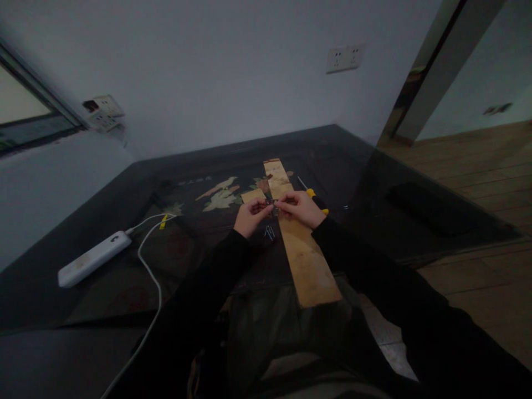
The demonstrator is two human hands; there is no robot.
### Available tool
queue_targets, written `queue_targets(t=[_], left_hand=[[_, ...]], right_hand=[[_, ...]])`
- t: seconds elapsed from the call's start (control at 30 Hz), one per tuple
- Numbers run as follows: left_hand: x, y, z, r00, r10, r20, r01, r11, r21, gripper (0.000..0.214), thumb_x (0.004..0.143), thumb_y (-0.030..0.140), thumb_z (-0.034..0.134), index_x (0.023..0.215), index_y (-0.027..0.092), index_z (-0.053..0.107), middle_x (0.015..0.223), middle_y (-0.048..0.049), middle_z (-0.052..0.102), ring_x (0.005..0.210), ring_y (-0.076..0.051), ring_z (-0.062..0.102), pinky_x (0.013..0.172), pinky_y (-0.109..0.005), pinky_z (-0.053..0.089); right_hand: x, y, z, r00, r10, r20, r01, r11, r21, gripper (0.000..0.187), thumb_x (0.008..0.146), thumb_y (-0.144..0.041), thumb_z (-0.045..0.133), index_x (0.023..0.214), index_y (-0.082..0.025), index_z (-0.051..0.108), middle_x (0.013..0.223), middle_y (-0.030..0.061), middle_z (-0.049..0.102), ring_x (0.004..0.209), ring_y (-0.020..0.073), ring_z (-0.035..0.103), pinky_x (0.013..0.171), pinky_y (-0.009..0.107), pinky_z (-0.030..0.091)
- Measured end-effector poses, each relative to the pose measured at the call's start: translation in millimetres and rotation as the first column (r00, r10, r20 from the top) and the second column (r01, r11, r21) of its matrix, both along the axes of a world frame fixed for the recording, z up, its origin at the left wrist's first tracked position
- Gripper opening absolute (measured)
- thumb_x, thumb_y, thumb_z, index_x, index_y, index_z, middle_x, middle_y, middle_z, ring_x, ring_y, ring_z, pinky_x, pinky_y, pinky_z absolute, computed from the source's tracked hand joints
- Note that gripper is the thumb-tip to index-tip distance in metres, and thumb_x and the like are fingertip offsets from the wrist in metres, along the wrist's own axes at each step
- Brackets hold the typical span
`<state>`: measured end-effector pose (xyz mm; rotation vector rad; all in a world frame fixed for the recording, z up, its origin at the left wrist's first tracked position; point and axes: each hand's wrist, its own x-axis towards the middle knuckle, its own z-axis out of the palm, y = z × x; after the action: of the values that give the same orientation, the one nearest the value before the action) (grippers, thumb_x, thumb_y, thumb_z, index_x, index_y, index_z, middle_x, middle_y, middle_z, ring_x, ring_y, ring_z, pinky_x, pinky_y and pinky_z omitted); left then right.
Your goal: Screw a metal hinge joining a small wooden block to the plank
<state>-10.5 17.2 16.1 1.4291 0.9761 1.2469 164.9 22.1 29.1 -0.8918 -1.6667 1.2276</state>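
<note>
My left hand (pixel 250 217) and my right hand (pixel 300 207) meet over a long wooden board (pixel 310 266), with their fingertips pinched. Between them is a small shiny metal piece (pixel 272 209), mostly covered by the fingers; its exact kind is too small to make out. The board lies lengthwise, its near end jutting past the table's front edge. Under and behind my left hand sits a small wooden piece (pixel 252 195). Several screws (pixel 269 233) lie on the table just left of the board. Beside my right hand rests a screwdriver (pixel 311 194) with a yellow and black handle, partly hidden.
The dark table (pixel 224 249) has a bird and flower picture on its top. At the left lies a white power strip (pixel 95 257) with a white cable (pixel 152 266) running toward me. Small bits of metal (pixel 346 207) lie right of the screwdriver. A wall stands behind.
</note>
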Motion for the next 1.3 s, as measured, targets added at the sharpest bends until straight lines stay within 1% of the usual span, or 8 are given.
queue_targets(t=[0.2,0.33,0.5,0.63,0.8,0.93,1.03,1.3], left_hand=[[-1.0,1.1,-1.1,0.999,0.031,-0.045,-0.029,0.999,0.043,0.040,0.057,0.047,0.078,0.074,0.014,0.060,0.069,0.0007,0.063,0.062,-0.012,0.059,0.062,-0.026,0.050],[-1.7,2.1,-1.7,0.999,0.029,-0.041,-0.028,0.999,0.025,0.042,0.056,0.048,0.078,0.074,0.014,0.060,0.068,0.0007,0.063,0.062,-0.012,0.059,0.062,-0.027,0.051],[-2.0,3.4,-4.9,0.998,0.014,-0.056,-0.012,0.999,0.031,0.040,0.059,0.045,0.078,0.078,0.015,0.060,0.070,-0.0002,0.064,0.064,-0.013,0.060,0.063,-0.027,0.050],[1.0,1.1,-7.9,0.995,0.017,-0.098,-0.008,0.995,0.095,0.034,0.063,0.036,0.076,0.086,0.015,0.061,0.076,-0.0021,0.065,0.070,-0.013,0.061,0.067,-0.027,0.049],[1.9,-2.2,-6.7,0.976,0.103,-0.194,-0.063,0.977,0.203,0.033,0.069,0.030,0.073,0.096,0.016,0.062,0.088,-0.0053,0.066,0.080,-0.015,0.061,0.066,-0.024,0.046],[0.4,-3.1,-3.9,0.962,0.167,-0.216,-0.113,0.964,0.240,0.032,0.069,0.031,0.072,0.095,0.017,0.063,0.095,-0.0056,0.064,0.079,-0.014,0.059,0.059,-0.021,0.042],[0.7,-4.0,-2.9,0.952,0.189,-0.240,-0.131,0.962,0.240,0.029,0.068,0.031,0.072,0.092,0.017,0.064,0.088,-0.0042,0.063,0.076,-0.014,0.057,0.056,-0.020,0.039],[-0.3,-0.1,-4.8,0.953,0.154,-0.261,-0.086,0.963,0.254,0.018,0.071,0.033,0.070,0.077,0.017,0.065,0.080,-0.0029,0.063,0.072,-0.014,0.056,0.066,-0.025,0.043]], right_hand=[[0.6,2.0,-5.0,1.000,0.008,-0.003,-0.008,1.000,0.022,0.024,0.079,-0.040,0.062,0.087,-0.017,0.055,0.057,-0.0046,0.055,0.048,0.0067,0.052,0.045,0.019,0.040],[0.4,1.6,-4.2,1.000,0.020,0.016,-0.020,0.999,0.040,0.024,0.081,-0.039,0.059,0.077,-0.016,0.054,0.056,-0.0037,0.054,0.047,0.0059,0.051,0.045,0.018,0.040],[0.0,1.8,-4.2,1.000,0.008,0.016,-0.008,1.000,0.022,0.025,0.079,-0.039,0.061,0.076,-0.015,0.055,0.057,-0.0034,0.053,0.047,0.0065,0.050,0.045,0.019,0.039],[-0.1,1.4,-4.1,0.999,-0.018,0.042,0.016,0.999,0.040,0.026,0.079,-0.040,0.060,0.075,-0.015,0.055,0.057,-0.0026,0.052,0.050,0.0072,0.049,0.045,0.019,0.037],[0.2,0.6,-3.1,0.998,-0.036,0.060,0.031,0.996,0.085,0.026,0.079,-0.040,0.061,0.075,-0.015,0.057,0.056,-0.0031,0.051,0.049,0.0071,0.048,0.046,0.020,0.038],[-0.1,1.0,-3.6,0.997,-0.051,0.062,0.045,0.994,0.099,0.025,0.079,-0.038,0.060,0.074,-0.015,0.056,0.056,-0.0028,0.051,0.049,0.0075,0.049,0.046,0.020,0.038],[-0.5,1.8,-5.0,0.996,-0.062,0.065,0.055,0.993,0.102,0.023,0.079,-0.037,0.060,0.074,-0.015,0.056,0.057,-0.0025,0.053,0.049,0.0071,0.048,0.046,0.020,0.038],[-1.1,1.6,-7.2,0.998,-0.030,0.058,0.025,0.996,0.087,0.025,0.078,-0.039,0.061,0.075,-0.014,0.057,0.061,-0.0011,0.055,0.050,0.0073,0.050,0.048,0.021,0.039]])
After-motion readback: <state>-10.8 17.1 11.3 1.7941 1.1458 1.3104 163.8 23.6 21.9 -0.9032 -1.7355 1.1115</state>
